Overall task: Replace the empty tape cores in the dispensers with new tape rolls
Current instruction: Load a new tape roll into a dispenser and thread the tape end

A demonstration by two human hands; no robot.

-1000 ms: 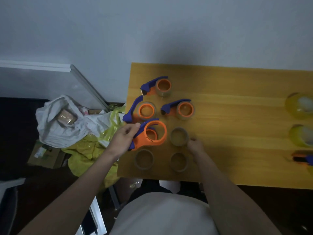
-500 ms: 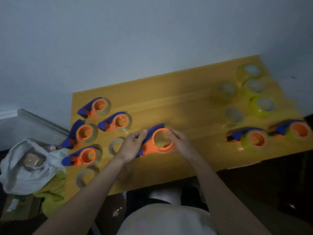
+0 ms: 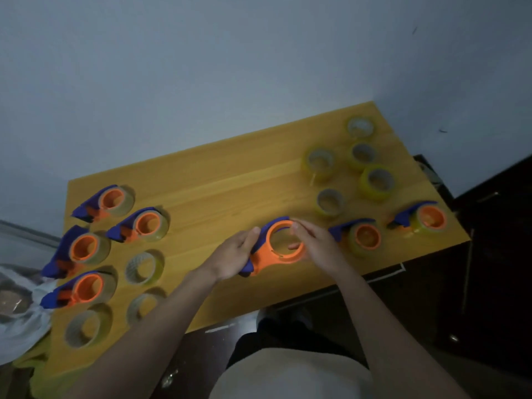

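The left hand (image 3: 234, 254) grips the dispenser (image 3: 276, 247) by its blue handle; the right hand (image 3: 313, 243) pinches its orange ring, which looks bare (core apparently out). Hold it steady and fetch a fresh roll (image 3: 329, 202), just beyond the right hand.

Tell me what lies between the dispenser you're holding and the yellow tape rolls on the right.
The held dispenser sits between the left hand and right hand. The nearest yellow roll lies up and right of it across bare table; nothing visible stands between. A loaded dispenser lies just right of the right hand, beside that path.
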